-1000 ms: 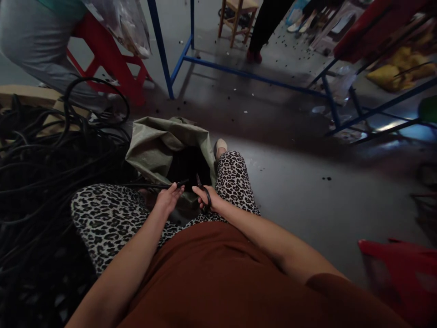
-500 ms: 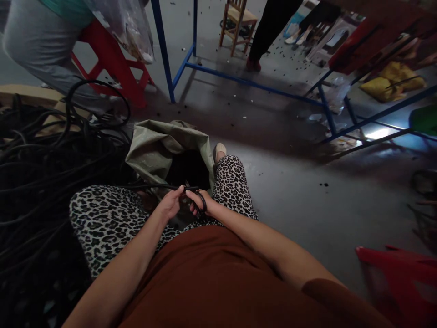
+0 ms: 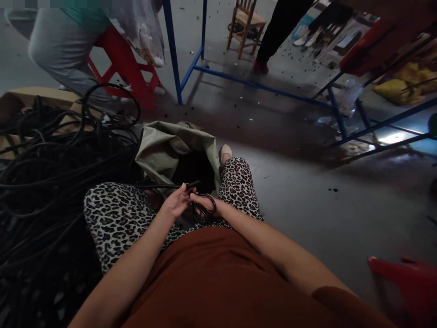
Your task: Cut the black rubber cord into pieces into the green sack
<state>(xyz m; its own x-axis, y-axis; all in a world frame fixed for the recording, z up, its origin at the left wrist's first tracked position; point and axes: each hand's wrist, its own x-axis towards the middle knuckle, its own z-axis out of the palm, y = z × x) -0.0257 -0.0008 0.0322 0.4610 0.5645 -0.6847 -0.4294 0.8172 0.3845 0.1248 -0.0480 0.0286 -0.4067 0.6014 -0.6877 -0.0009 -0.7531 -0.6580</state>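
My left hand [image 3: 175, 203] pinches a black rubber cord [image 3: 160, 186] near its end, thumb on top. The cord runs left over my knee to a tangled heap of black cords [image 3: 68, 150]. My right hand [image 3: 202, 203] is closed close beside the left one, its fingers around scissors [image 3: 204, 216] with black loop handles; the blades are hard to make out. Just beyond both hands an open grey-green sack [image 3: 160, 141] stands between my legs, its inside dark.
A cardboard box [image 3: 44, 93] holds part of the cord heap. Ahead is a blue metal frame [image 3: 235, 79]. Co-workers' legs, a red stool [image 3: 136, 82] and a wooden chair [image 3: 246, 27] are beyond. Another red stool [image 3: 399, 282] stands at the lower right.
The cord's end now tilts upward over the sack's mouth, and the scissors have dropped below it. My hands remain close together. The whole view has shifted slightly.
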